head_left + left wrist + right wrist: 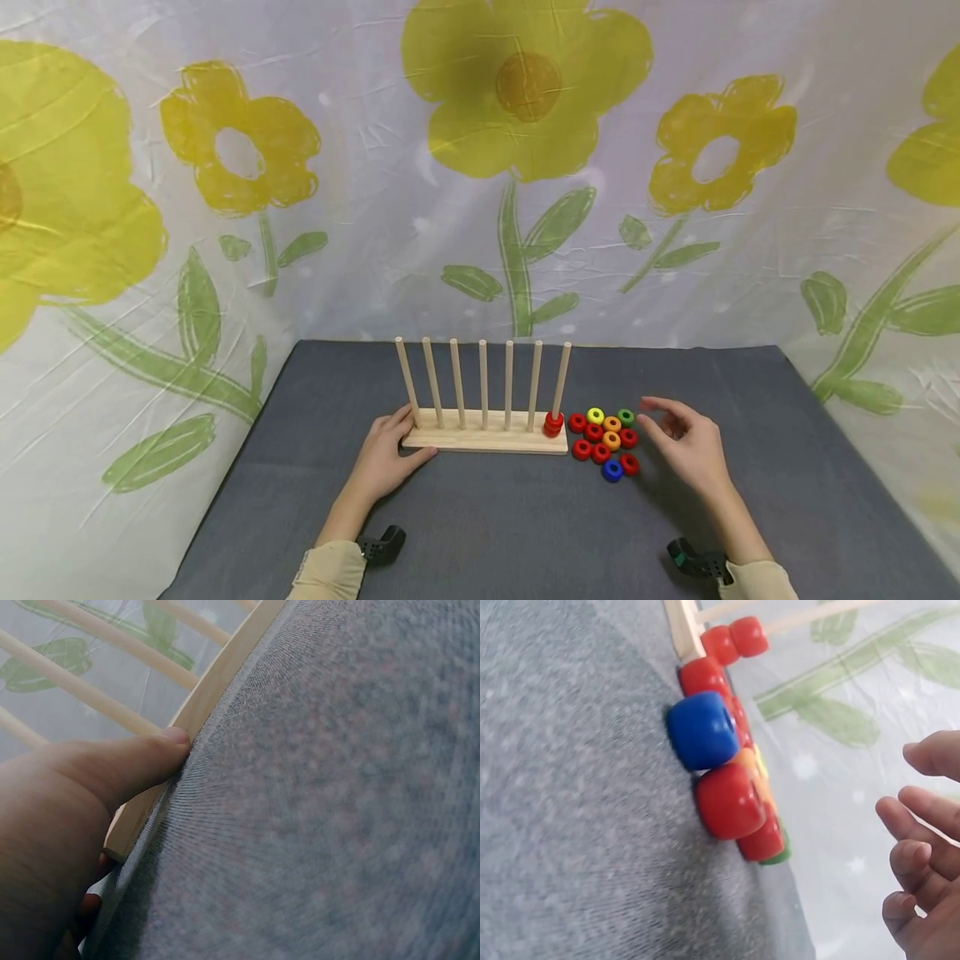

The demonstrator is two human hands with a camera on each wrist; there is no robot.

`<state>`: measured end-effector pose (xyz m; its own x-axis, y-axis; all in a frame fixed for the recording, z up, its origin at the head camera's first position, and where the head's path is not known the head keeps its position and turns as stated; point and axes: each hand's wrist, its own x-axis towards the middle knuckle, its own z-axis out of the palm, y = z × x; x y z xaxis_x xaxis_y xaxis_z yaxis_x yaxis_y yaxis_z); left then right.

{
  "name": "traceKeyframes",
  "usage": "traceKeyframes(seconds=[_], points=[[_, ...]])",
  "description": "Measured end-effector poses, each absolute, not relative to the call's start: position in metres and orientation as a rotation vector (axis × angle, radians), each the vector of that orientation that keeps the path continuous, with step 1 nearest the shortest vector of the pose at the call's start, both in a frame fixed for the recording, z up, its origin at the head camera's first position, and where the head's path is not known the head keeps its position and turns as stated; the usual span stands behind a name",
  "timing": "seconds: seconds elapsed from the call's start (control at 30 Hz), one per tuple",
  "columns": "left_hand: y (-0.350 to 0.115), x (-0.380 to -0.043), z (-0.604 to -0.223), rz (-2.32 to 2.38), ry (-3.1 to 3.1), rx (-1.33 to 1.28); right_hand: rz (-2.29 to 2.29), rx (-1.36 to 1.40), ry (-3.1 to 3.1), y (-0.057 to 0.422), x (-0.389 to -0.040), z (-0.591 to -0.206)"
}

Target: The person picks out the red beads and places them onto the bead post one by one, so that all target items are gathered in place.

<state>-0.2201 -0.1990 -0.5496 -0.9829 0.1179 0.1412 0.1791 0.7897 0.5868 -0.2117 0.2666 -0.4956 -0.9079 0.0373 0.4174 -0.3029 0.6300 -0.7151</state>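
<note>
A wooden peg rack (487, 441) with several upright pegs stands on the table. My left hand (384, 462) grips its left end, the thumb (161, 750) along the front edge and the fingers round the far side. Two red beads (553, 425) are stacked on the rightmost peg. Just right of the rack lies a cluster of loose beads: several red, two orange, a yellow bead (595, 416), a green bead (626, 417) and a blue bead (612, 471). Beside the cluster, my right hand (688, 443) hovers with loosely bent fingers and nothing between thumb and fingertips.
A dark grey cloth (495, 533) covers the table. Behind it and at both sides hangs a pale sheet (360, 275) printed with yellow flowers. Each wrist wears a black strap device, the left one (384, 546) close to the table's front.
</note>
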Motion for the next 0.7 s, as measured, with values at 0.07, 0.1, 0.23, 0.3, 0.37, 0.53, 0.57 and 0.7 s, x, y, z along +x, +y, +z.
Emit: traceKeyframes(seconds=[0.07,0.1,0.23,0.3,0.37,0.53,0.57,0.7], points=[[-0.199,-0.22,-0.55,-0.955,-2.882,-0.241,1.179,0.207,-2.466,0.268,-0.212,-0.498],[-0.199,-0.22,-0.55,-0.954,-2.882,-0.241,1.179,0.204,-2.468,0.269,-0.212,-0.499],[-0.2,-0.22,-0.55,-0.952,-2.876,-0.245,1.191,0.201,-2.465,0.27,-0.214,-0.503],[-0.2,-0.22,-0.549,-0.956,-2.873,-0.245,1.199,0.196,-2.468,0.27,-0.215,-0.504],[-0.2,-0.22,-0.548,-0.957,-2.871,-0.243,1.203,0.188,-2.477,0.271,-0.216,-0.505],[-0.199,-0.221,-0.549,-0.951,-2.877,-0.25,1.208,0.169,-2.497,0.273,-0.215,-0.508],[-0.199,-0.221,-0.549,-0.951,-2.877,-0.25,1.208,0.171,-2.499,0.273,-0.215,-0.509],[-0.198,-0.219,-0.55,-0.965,-2.87,-0.246,1.217,0.184,-2.498,0.275,-0.214,-0.511]])
